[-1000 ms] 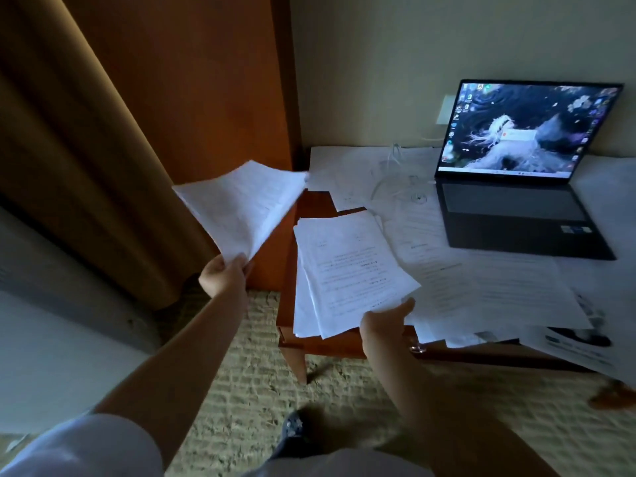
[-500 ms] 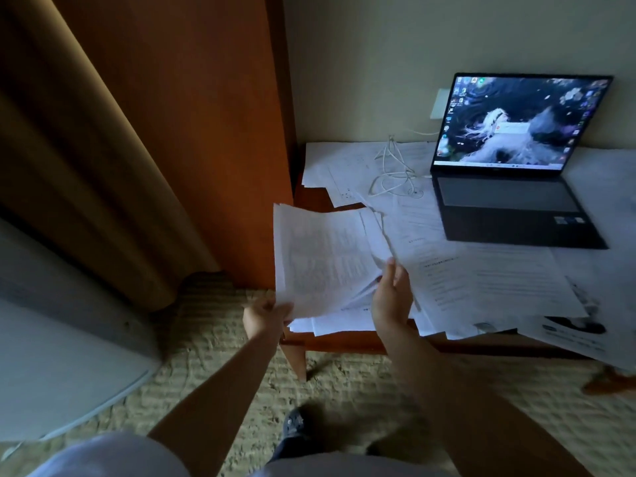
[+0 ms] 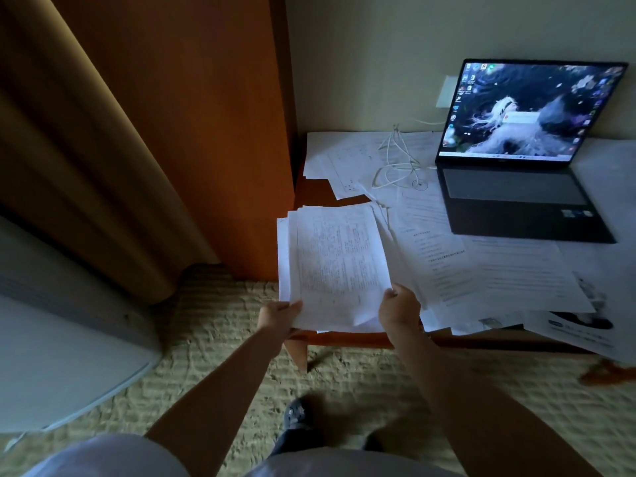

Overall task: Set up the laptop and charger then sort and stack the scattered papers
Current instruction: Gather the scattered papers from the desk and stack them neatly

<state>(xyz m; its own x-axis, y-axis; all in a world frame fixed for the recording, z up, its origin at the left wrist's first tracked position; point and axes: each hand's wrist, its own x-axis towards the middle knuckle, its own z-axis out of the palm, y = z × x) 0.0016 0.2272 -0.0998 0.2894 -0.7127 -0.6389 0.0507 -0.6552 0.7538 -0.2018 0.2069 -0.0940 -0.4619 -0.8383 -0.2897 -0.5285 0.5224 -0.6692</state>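
Now lowered onto the stack, both hands, left hand and right hand, are pinching its near corners, squaring sheets during sorting; next comes gathering loose papers.

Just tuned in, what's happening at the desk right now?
A person holds a stack of papers at its near corners, the left hand and right hand each gripping one, at the desk's front left. The laptop is open with its screen lit; a white cable lies coiled beside it. Loose sheets cover the rest of the desk, unsorted.
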